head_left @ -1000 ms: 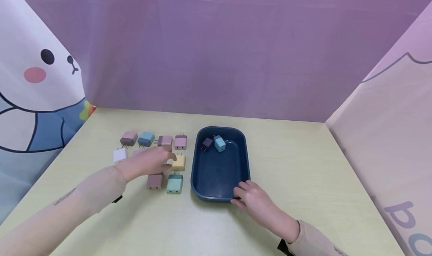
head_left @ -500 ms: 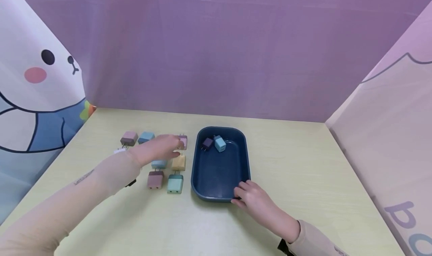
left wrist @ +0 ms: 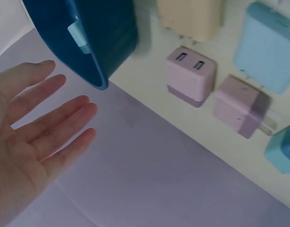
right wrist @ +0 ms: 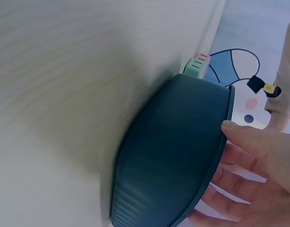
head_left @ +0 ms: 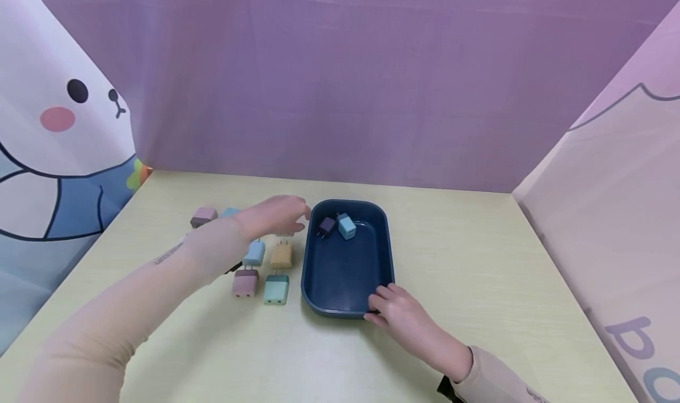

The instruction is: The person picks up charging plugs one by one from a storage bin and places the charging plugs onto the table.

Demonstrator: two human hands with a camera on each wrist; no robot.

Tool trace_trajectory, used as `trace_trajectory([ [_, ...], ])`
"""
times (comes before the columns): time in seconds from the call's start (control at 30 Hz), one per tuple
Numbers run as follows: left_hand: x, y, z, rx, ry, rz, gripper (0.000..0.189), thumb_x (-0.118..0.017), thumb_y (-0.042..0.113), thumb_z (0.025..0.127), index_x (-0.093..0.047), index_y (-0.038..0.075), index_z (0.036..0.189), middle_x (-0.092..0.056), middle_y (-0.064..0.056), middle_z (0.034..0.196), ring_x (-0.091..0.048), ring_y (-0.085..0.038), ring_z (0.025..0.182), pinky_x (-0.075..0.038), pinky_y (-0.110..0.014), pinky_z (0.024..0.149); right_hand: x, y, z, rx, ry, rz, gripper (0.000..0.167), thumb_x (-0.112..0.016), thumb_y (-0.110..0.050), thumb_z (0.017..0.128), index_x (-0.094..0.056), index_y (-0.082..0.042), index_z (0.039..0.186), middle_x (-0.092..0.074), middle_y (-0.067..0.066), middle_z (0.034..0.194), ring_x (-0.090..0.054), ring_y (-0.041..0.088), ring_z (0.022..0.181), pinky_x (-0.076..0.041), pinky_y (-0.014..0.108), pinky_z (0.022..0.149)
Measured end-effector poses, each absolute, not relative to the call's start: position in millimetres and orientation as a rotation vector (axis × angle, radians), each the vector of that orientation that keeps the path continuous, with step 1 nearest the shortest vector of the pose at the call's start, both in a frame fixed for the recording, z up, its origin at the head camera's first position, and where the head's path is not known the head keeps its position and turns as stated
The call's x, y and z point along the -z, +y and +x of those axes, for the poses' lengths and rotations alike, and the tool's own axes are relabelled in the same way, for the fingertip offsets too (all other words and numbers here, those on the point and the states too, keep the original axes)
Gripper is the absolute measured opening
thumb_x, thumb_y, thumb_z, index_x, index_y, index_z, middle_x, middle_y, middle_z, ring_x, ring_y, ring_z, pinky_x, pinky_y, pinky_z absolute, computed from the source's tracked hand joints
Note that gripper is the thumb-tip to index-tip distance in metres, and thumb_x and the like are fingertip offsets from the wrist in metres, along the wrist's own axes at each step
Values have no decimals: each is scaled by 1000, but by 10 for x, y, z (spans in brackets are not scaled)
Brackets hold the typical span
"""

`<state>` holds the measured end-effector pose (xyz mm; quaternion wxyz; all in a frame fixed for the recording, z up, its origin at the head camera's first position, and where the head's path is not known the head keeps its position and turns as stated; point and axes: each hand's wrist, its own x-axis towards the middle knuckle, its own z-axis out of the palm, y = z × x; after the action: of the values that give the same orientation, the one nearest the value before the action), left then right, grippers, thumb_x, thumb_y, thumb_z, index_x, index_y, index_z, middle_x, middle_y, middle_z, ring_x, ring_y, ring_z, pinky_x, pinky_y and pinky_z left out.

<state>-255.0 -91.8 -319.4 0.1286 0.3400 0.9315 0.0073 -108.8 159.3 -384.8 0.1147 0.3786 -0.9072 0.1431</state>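
My left hand (head_left: 276, 215) hovers by the far left rim of a dark blue tray (head_left: 347, 282). In the left wrist view its fingers (left wrist: 64, 118) are spread and hold nothing. My right hand (head_left: 406, 323) grips the tray's near right corner, with the thumb (right wrist: 242, 135) outside and the fingers over the rim. Inside the tray lie a dark purple charger plug (head_left: 326, 226) and a light blue charger plug (head_left: 346, 226). Beneath and beside my left hand are a pink charger (left wrist: 191, 75) with two ports and a pink-mauve charger (left wrist: 242, 104) on its side.
Several more chargers lie left of the tray, among them a yellow one (head_left: 282, 255), a mint one (head_left: 276, 290), a mauve one (head_left: 245, 283) and a blue one (head_left: 254, 253). My left forearm covers part of the group. A purple cloth (head_left: 340, 96) hangs behind the table.
My left hand has moved right and away from me, from over the chargers to the tray's far left rim. My right hand and the tray have stayed put.
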Motion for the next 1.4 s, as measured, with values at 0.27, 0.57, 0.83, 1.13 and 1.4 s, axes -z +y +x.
trace_trajectory([
  [0.27,3145,-691,-2651,12,2706,1009,26,-59,14,85,-61,3,108,-59,-11,109,-54,-23,101,-43,-33,86,3852,1591,-1086,-419,-2659,1108,18,-72,-18,72,-54,-14,66,-44,-7,63,-33,7,58,-31,17,54],
  [0.57,3110,-458,-2731,40,2689,969,27,-56,15,86,-58,5,111,-57,-8,114,-52,-20,104,-43,-32,87,3851,1586,-1080,-420,-2669,1106,18,-71,-19,72,-55,-14,67,-44,-7,63,-33,7,59,-32,17,54],
  [0.83,3093,-280,-2792,37,2688,939,25,-56,16,86,-58,6,110,-57,-5,109,-53,-16,95,-43,-30,85,3846,1585,-1077,-412,-2690,1096,17,-71,-20,73,-55,-14,67,-44,-8,64,-33,7,59,-32,17,54],
  [1.13,3126,-137,-2870,-15,2658,997,33,-55,11,86,-32,13,62,-15,2,61,-16,-13,53,-20,-26,54,3848,1593,-1079,-425,-2686,1103,17,-70,-19,73,-55,-14,67,-46,-7,64,-33,7,59,-31,16,54],
  [1.4,3169,-3,-2923,-14,2625,968,39,-52,9,87,-27,15,58,-13,3,57,-14,-11,51,-22,-24,53,3847,1600,-1085,-425,-2705,1097,16,-70,-19,74,-56,-14,68,-46,-7,64,-34,6,59,-32,17,54],
])
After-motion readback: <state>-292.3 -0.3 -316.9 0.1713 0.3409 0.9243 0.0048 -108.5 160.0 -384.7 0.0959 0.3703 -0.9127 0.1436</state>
